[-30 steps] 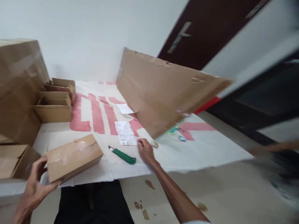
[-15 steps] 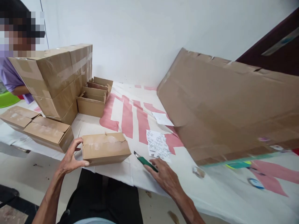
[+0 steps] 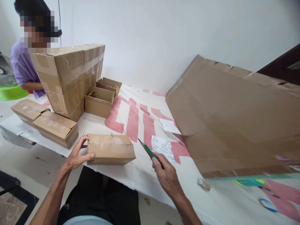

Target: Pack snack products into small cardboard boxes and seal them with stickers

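Observation:
A closed cardboard box [image 3: 111, 150] with clear tape along its top lies on the cloth near the table's front edge. My left hand [image 3: 79, 153] grips its left end, thumb on the front side and fingers at the back corner. In my right hand [image 3: 165, 173] is a green utility knife [image 3: 149, 151], fingers wrapped round its handle. The blade points up and left, a little apart from the box's right end. Just beyond the knife lies a printed paper sheet [image 3: 162, 147], partly hidden by my right hand.
Two closed boxes [image 3: 56, 126] lie at left, before a tall stack of taped cartons [image 3: 70, 72]. Open boxes [image 3: 98, 104] stand beside the stack. A large cardboard sheet [image 3: 234, 118] leans at right. A roll of tape [image 3: 267, 205] lies at lower right. A person in purple [image 3: 25, 67] is behind the stack.
My right hand has closed round the utility knife and lifted it, tilting the blade up. My left hand still holds the box. The view has shifted somewhat to the left.

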Demonstrator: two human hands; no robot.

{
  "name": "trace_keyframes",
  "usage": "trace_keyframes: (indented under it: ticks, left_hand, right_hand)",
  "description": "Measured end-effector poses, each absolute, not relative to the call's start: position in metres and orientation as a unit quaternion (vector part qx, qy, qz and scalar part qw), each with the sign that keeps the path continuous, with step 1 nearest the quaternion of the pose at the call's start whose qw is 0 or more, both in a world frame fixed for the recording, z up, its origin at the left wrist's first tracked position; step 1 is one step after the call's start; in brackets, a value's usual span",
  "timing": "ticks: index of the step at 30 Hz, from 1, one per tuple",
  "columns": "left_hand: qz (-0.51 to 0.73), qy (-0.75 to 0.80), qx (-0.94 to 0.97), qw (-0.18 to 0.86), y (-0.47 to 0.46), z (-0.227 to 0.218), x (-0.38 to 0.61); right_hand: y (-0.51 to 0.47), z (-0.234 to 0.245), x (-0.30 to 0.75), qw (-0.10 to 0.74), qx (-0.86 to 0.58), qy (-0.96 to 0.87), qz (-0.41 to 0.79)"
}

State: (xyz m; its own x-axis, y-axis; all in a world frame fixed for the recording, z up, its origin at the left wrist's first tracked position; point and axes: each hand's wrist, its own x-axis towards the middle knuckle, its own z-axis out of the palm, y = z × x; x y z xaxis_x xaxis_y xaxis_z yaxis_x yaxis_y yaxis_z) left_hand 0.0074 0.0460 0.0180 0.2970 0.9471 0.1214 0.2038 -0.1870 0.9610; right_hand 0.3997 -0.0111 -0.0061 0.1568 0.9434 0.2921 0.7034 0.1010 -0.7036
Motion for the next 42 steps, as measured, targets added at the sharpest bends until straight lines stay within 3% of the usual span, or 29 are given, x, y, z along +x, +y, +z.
trace_keyframes:
  ticks: [4,9,25,35,42]
  left_hand:
    - [0.395,0.445,0.663,0.455,0.043,0.02,0.01]
    - [0.388,0.455,0.665,0.448,0.04,0.023,0.01]
    - [0.381,0.456,0.67,0.444,0.04,0.019,0.008]
    - [0.393,0.439,0.677,0.44,0.037,0.016,0.008]
    - [0.386,0.436,0.683,0.442,0.037,0.011,0.009]
  right_hand:
    - [0.017,0.064,0.353,0.37,-0.539,-0.714,0.25]
    - [0.047,0.098,0.315,0.296,-0.443,-0.801,0.272]
    - [0.091,0.126,0.293,0.16,-0.363,-0.882,0.256]
    - [0.086,0.128,0.299,0.151,-0.342,-0.888,0.266]
    - [0.089,0.125,0.29,0.104,-0.344,-0.92,0.158]
